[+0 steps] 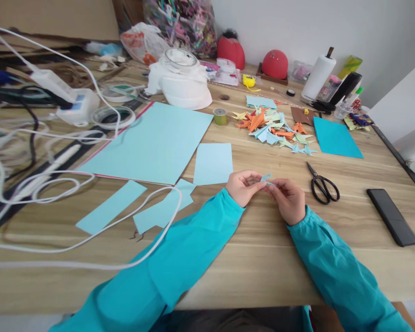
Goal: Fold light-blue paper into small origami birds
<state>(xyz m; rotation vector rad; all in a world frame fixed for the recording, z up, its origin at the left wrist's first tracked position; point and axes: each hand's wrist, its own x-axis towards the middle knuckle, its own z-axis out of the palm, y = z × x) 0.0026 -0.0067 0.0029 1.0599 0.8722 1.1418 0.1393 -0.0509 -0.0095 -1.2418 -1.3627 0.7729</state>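
A small folded piece of light blue paper (266, 177) is pinched between my two hands above the wooden table. My left hand (244, 186) grips it from the left with thumb and fingers closed. From the other side, my right hand (289, 198) pinches its right end; the fingers partly hide the folds. Beyond the hands lies a pile of folded paper cranes (259, 121) in orange, blue, green and yellow. A light blue paper square (213, 163) rests just left of my left hand. Black-handled scissors (322, 185) lie to the right of my right hand.
Large light blue sheets (152, 138) and cut strips (111, 207) lie on the left. A white cable (90, 246) loops across the table and over my left sleeve. At right are a black phone (392, 216) and bright blue paper (337, 138). A thread spool (220, 117) stands behind.
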